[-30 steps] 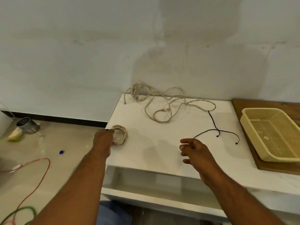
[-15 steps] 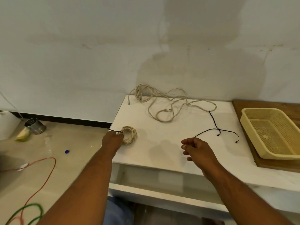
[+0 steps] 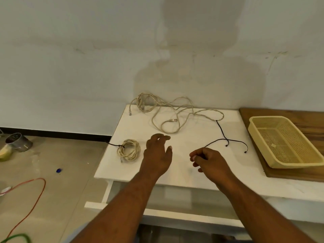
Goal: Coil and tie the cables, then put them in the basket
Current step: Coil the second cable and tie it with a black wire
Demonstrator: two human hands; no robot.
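One coiled cable (image 3: 129, 149) sits by the open left hand (image 3: 157, 153), the light, floppy loose cable (image 3: 184, 111) lies tangled at the back of the tabletop (image 3: 192, 135), probably best grabbed near a plug (image 3: 172, 120), and the right hand (image 3: 208, 160) is curled at a black cord (image 3: 226, 142), grip unclear.

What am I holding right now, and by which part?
Left hand holds nothing; it is open beside the coil. Right hand is curled at one end of the black cord; whether it pinches it cannot be told.
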